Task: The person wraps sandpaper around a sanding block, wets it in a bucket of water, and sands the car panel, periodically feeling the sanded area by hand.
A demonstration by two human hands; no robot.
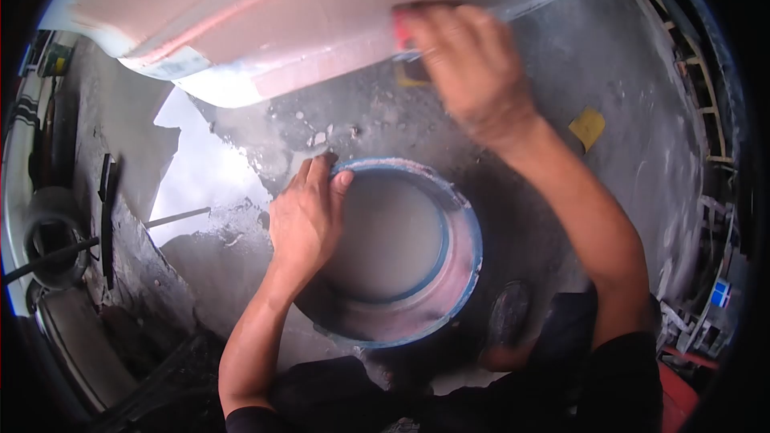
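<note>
My left hand (pixel 306 212) is closed over the rim of a blue bucket (pixel 475 252), fingers bent at its upper left edge. Cloudy greyish water (pixel 385 232) fills the lower part of the bucket, and pinkish residue coats its inner wall. My right hand (pixel 473 68), slightly blurred by motion, grips a red block (pixel 403 30) with a dark edge along its top. That block is at the lower part of a curved body panel (pixel 321 20) with pink, white and grey patches. The hand hides most of the block, so its exact kind is unclear.
Wet grey floor (pixel 553 72) surrounds the bucket, with a bright puddle (pixel 200 168) at left. A yellow piece (pixel 587 128) lies on the right. Tyres (pixel 56 232) and a dark bar (pixel 107 216) stand at left; a rack-like frame (pixel 706 96) borders the right side.
</note>
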